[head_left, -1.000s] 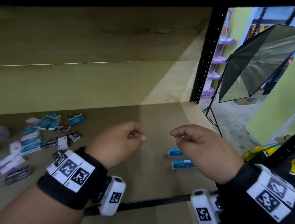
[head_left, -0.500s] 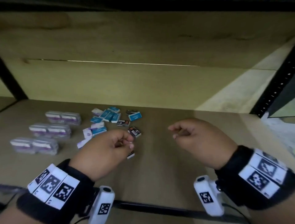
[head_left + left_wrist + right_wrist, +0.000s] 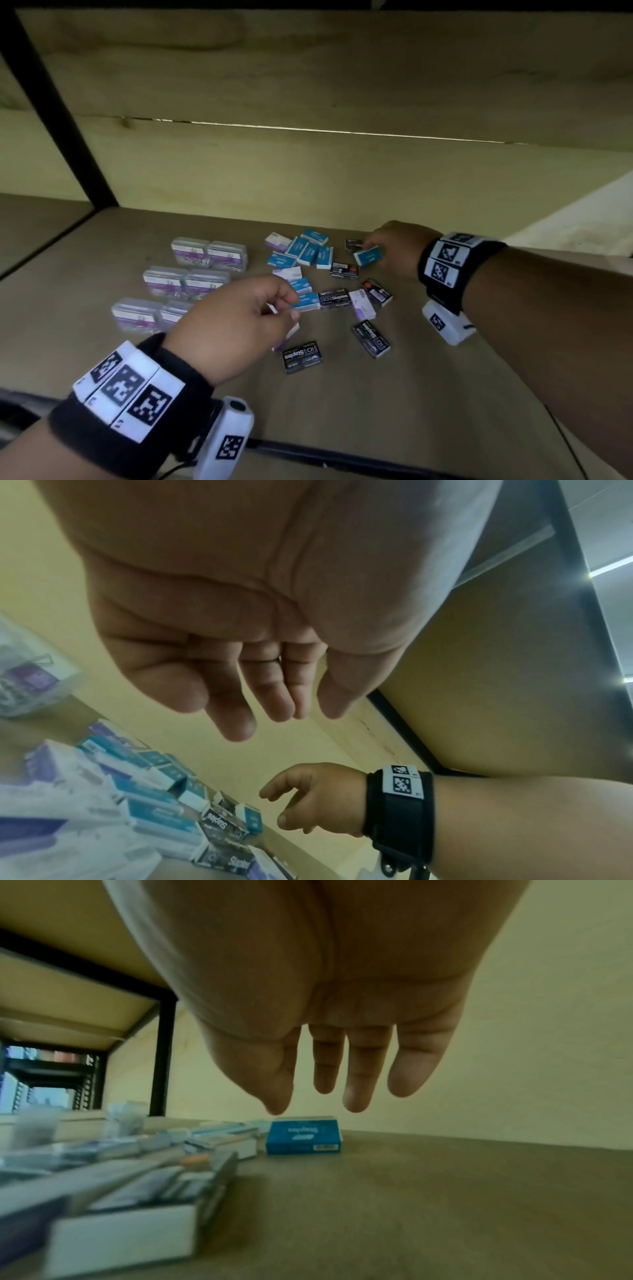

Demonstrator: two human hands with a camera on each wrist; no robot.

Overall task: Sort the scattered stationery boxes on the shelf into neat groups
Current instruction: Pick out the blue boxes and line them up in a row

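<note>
Head view: clear boxes (image 3: 191, 274) grouped beside my left hand (image 3: 236, 322); small boxes (image 3: 337, 298) unsorted; both hands open, empty; right hand (image 3: 394, 250) probably just above blue box (image 3: 368, 256).

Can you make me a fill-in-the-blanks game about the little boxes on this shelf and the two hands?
1. The right hand reaches over a box whose color is ____.
2. The black boxes have the word ____ printed on them.
3. The clear boxes with purple labels sit in neat pairs on the ____ side of the scattered pile.
4. Neither hand, counting the left hand, has a grip on a box, so the number of boxes held is ____.

Missing words: blue; Staples; left; zero
</note>
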